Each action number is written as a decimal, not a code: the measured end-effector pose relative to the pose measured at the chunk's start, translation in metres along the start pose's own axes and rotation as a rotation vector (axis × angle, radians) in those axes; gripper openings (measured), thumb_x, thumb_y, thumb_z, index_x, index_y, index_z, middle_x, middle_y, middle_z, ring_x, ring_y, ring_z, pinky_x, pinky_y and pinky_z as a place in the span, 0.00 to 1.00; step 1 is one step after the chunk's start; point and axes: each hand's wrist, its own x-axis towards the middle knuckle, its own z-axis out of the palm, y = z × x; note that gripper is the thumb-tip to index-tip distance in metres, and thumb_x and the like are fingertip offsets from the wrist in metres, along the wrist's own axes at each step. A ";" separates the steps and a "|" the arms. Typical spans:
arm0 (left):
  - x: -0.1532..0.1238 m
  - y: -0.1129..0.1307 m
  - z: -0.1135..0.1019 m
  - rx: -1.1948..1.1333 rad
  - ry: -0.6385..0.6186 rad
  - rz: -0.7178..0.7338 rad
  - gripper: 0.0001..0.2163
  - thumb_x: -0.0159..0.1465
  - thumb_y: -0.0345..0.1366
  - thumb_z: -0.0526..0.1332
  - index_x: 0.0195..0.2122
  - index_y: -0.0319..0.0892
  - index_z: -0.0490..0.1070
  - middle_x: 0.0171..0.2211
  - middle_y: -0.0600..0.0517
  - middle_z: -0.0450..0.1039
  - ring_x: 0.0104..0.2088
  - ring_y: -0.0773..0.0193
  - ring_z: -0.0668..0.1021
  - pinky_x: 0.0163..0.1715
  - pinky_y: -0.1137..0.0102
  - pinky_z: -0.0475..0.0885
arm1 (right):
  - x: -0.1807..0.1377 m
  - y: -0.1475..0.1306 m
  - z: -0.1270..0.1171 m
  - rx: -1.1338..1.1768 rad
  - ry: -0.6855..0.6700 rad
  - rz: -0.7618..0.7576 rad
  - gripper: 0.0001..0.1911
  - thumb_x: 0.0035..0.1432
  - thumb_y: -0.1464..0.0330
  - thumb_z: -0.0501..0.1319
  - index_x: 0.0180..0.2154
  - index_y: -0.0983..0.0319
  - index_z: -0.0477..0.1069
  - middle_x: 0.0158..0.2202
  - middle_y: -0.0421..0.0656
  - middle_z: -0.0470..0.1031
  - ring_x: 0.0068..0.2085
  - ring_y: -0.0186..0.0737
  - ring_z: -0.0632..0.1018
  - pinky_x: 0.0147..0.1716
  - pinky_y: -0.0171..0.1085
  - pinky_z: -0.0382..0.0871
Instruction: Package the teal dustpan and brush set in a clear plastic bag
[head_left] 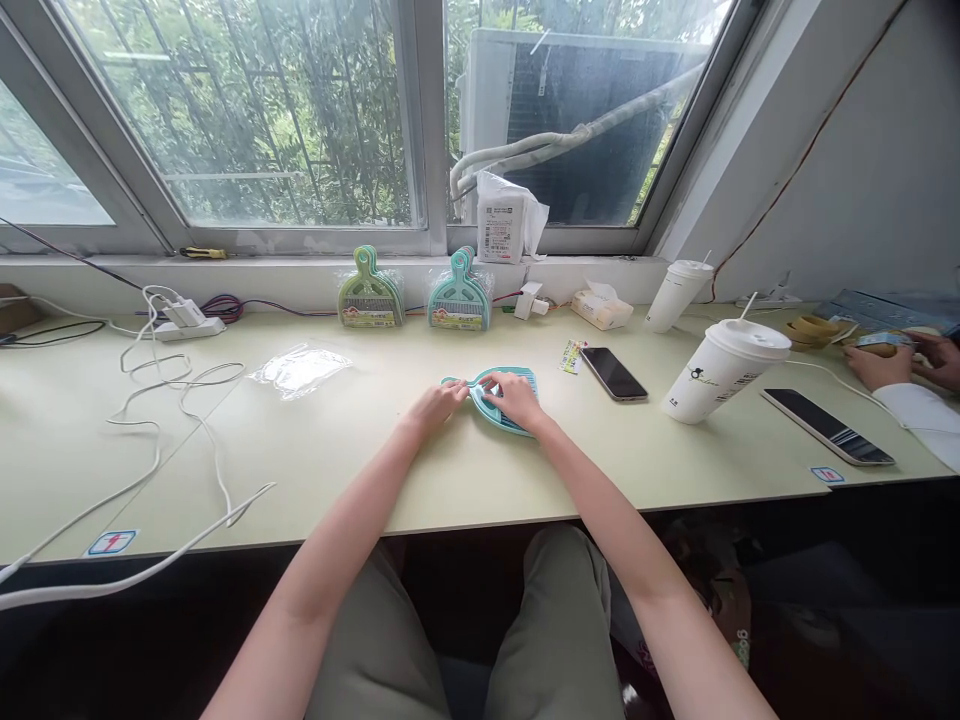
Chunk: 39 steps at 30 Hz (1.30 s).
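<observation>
A teal dustpan and brush set [498,415] lies on the table in front of me, its handle pointing left and its bristles to the right. My left hand [439,406] grips the handle end, fingers closed over it. Curled over the middle of the set, my right hand [514,396] has its thumb and fingertips pinching it near the base of the handle. The palms and fingers hide part of the set. Left of my hands lies a clear plastic wrapper [300,371] with a white glare on it.
Behind stand a wrapped green dustpan set [370,295] and a wrapped teal one [459,295]. To the right are a phone [615,373], a large white cup [724,372], and another phone [827,426]. White cables [212,450] sprawl left. Another person's hands [879,368] work far right.
</observation>
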 end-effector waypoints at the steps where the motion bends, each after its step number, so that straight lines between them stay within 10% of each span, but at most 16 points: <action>1: -0.001 -0.002 0.000 -0.011 0.032 0.016 0.15 0.62 0.19 0.49 0.45 0.37 0.69 0.51 0.40 0.71 0.52 0.57 0.73 0.45 0.66 0.72 | -0.001 -0.002 -0.001 -0.001 0.017 -0.008 0.11 0.55 0.68 0.60 0.42 0.56 0.72 0.36 0.39 0.79 0.42 0.41 0.74 0.43 0.39 0.56; 5: -0.003 -0.002 -0.007 -0.190 0.333 -0.008 0.16 0.65 0.25 0.50 0.51 0.43 0.68 0.56 0.42 0.65 0.59 0.56 0.65 0.57 0.60 0.63 | -0.003 -0.016 -0.008 0.031 0.179 -0.008 0.09 0.54 0.68 0.60 0.39 0.57 0.72 0.34 0.39 0.78 0.39 0.40 0.75 0.43 0.39 0.56; 10: 0.011 0.036 -0.019 -0.875 0.833 -0.446 0.31 0.65 0.43 0.55 0.66 0.50 0.40 0.65 0.42 0.48 0.65 0.53 0.56 0.59 0.56 0.58 | -0.005 -0.033 -0.010 0.174 0.449 0.084 0.11 0.55 0.64 0.59 0.41 0.58 0.69 0.35 0.39 0.77 0.32 0.37 0.74 0.43 0.40 0.59; 16: 0.030 0.062 -0.005 -1.550 0.387 -0.618 0.29 0.57 0.40 0.64 0.58 0.44 0.55 0.54 0.44 0.66 0.56 0.52 0.69 0.54 0.61 0.66 | 0.004 -0.011 -0.008 0.276 0.482 0.086 0.12 0.59 0.63 0.55 0.44 0.58 0.69 0.38 0.42 0.76 0.33 0.36 0.74 0.39 0.37 0.65; 21: 0.022 0.020 0.000 -1.652 0.435 -0.942 0.25 0.51 0.34 0.68 0.48 0.42 0.58 0.42 0.46 0.71 0.39 0.59 0.77 0.37 0.66 0.73 | 0.008 0.054 -0.021 0.063 0.581 0.367 0.20 0.65 0.65 0.43 0.49 0.63 0.67 0.51 0.52 0.71 0.51 0.44 0.70 0.49 0.42 0.63; 25: 0.009 -0.022 -0.001 -1.709 0.536 -0.906 0.23 0.47 0.30 0.70 0.42 0.42 0.63 0.36 0.50 0.72 0.32 0.66 0.77 0.31 0.73 0.72 | 0.001 0.090 -0.022 -0.163 0.260 0.584 0.21 0.63 0.63 0.51 0.55 0.65 0.64 0.63 0.55 0.58 0.64 0.52 0.55 0.59 0.54 0.50; 33: 0.000 -0.043 0.008 -1.889 0.706 -1.064 0.19 0.46 0.20 0.64 0.39 0.43 0.68 0.35 0.52 0.74 0.32 0.65 0.78 0.34 0.70 0.75 | 0.002 0.060 -0.012 0.018 0.008 0.228 0.14 0.61 0.65 0.55 0.48 0.54 0.72 0.47 0.41 0.76 0.50 0.40 0.72 0.52 0.39 0.60; 39: 0.000 -0.044 0.009 -1.937 0.724 -1.127 0.20 0.48 0.19 0.61 0.43 0.41 0.69 0.35 0.49 0.75 0.36 0.60 0.79 0.41 0.63 0.76 | 0.002 0.062 -0.005 -0.142 0.091 0.435 0.17 0.58 0.60 0.60 0.48 0.56 0.73 0.57 0.47 0.66 0.57 0.49 0.64 0.53 0.48 0.57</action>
